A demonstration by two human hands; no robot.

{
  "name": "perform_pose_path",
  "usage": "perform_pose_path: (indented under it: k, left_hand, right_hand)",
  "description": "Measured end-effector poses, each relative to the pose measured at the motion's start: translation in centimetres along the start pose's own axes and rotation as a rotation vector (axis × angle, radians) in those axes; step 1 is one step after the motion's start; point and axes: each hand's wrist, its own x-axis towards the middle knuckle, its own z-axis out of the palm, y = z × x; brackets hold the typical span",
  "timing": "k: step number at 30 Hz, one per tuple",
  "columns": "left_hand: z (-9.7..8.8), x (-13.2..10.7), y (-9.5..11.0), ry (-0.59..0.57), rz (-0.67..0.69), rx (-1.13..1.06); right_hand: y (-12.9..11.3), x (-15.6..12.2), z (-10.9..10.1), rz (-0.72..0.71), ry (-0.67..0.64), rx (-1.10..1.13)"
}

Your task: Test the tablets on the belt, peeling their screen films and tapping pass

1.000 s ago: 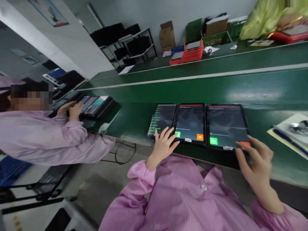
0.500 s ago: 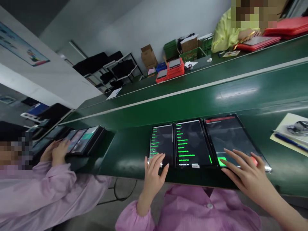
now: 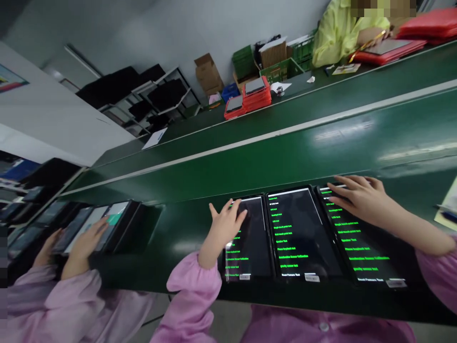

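Note:
Three black tablets lie side by side on the green bench, their screens listing green lines of text. Over the upper part of the left tablet (image 3: 255, 243) is my left hand (image 3: 224, 221), fingers spread; whether a fingertip touches the glass I cannot tell. The middle tablet (image 3: 303, 224) lies between my hands, untouched. My right hand (image 3: 364, 195) hovers over or rests on the top of the right tablet (image 3: 378, 252), fingers stretched out and holding nothing. It hides part of that screen's upper lines.
At my left a co-worker's hands (image 3: 85, 243) are on several tablets (image 3: 117, 224). Across the green bench (image 3: 214, 171) stand red-cased tablets (image 3: 257, 95), and a person in yellow (image 3: 332, 38) handles another. Paper with a pen (image 3: 448, 209) lies at the right edge.
Both hands have moved up toward the tablets' top ends. The right tablet's screen has changed from red text with green and red buttons to a green list. The view has shifted.

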Motion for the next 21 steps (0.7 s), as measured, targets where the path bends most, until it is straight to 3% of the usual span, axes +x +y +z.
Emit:
perform_pose_path:
  k: [3, 6, 9, 11, 15, 21]
  left_hand:
    - [0.0, 0.9, 3.5, -0.119, 0.088, -0.030]
    - [0.9, 3.5, 7.1, -0.224, 0.201, -0.046]
    - [2.2, 5.2, 9.3, -0.257, 0.233, -0.040]
    - [2.5, 4.4, 9.6, -0.280, 0.259, -0.056]
    - [1.5, 0.2, 6.2, -0.245, 0.308, -0.158]
    - [-1.4, -3.8, -1.4, 0.007, -0.103, -0.058]
  right_hand:
    - [-0.3, -1.1, -2.1, -0.066, -0.073, 0.023]
    - [-0.2, -1.5, -4.1, -0.093, -0.142, 0.027]
    - [0.5, -1.2, -4.4, -0.067, -0.190, 0.019]
    - [0.8, -0.9, -3.9, -0.046, -0.207, 0.020]
    - [0.7, -0.4, -2.8, -0.018, -0.226, 0.041]
    - [0.8, 0.0, -2.2, -0.070, -0.212, 0.144]
